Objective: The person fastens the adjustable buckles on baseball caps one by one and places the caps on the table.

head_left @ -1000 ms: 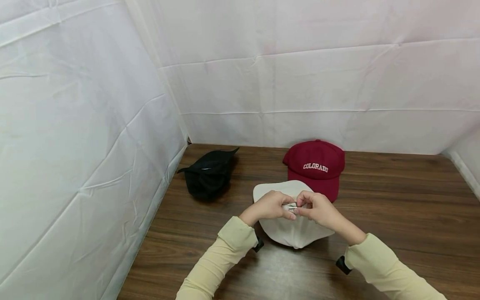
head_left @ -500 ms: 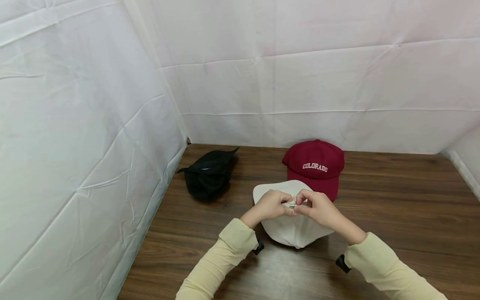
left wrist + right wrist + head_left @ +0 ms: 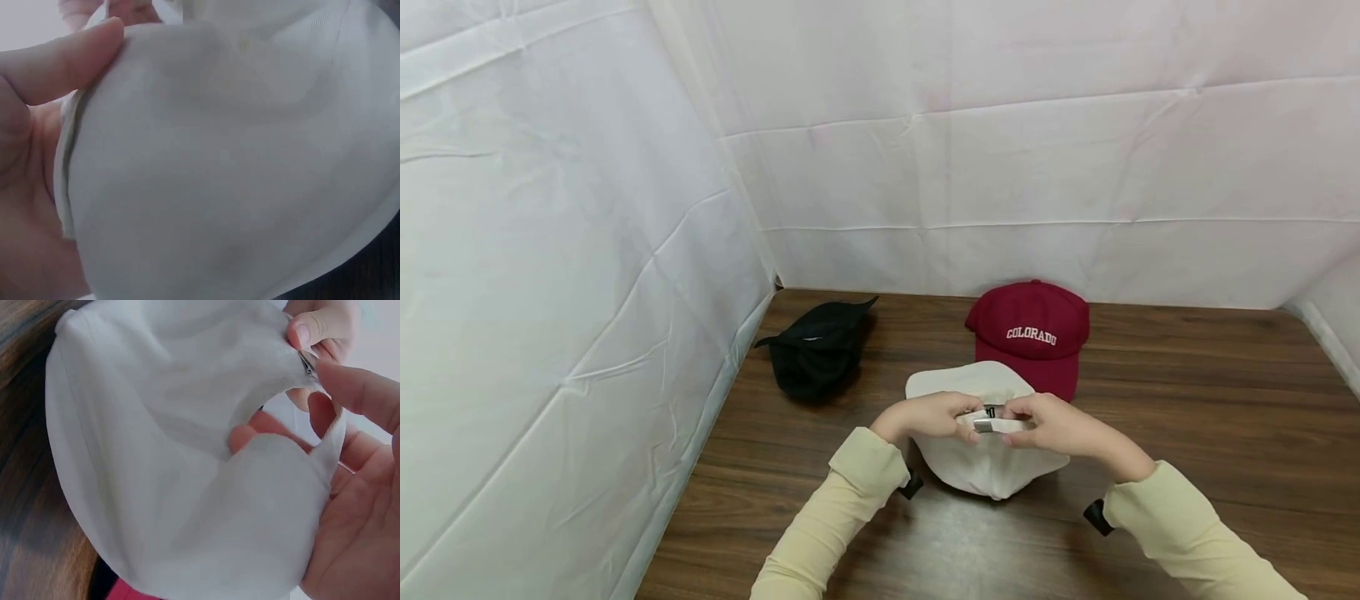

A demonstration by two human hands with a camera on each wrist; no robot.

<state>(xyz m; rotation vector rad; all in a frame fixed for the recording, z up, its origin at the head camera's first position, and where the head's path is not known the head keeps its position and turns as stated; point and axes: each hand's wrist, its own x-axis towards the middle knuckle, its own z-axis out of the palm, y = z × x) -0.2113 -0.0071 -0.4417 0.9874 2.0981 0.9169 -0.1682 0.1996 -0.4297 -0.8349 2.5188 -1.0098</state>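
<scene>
Nearest, two rolled pale-yellow sleeves (image 3: 868, 458), soft cloth w/ thick folded cuffs, reach in to the white cap (image 3: 988, 458), which sits on the table (image 3: 1210, 417) btwn the hands, top button toward the person & back gap facing up, prob. so the strap (image 3: 1011, 426) is easy to get at. Left hand (image 3: 934, 414): thumb & fingers pinch the cap's edge by the metal buckle (image 3: 983, 425), prob. to steady it. Right hand (image 3: 1060, 423): thumb & fingers curled round the strap, one fingertip showing thru the gap, prob. to keep the band taut. Cap cloth looks matte, fine-woven & floppy, dented near the gap; buckle is small, flat, shiny. Just beyond, partly behind the white brim, a rounded red cap (image 3: 1032, 312) w/ raised-looking COLORADO lettering; off left, a crumpled black cap (image 3: 820, 350), thin-looking. Table's dark wood grain; creased white sheets (image 3: 1037, 167) hang at the back.
</scene>
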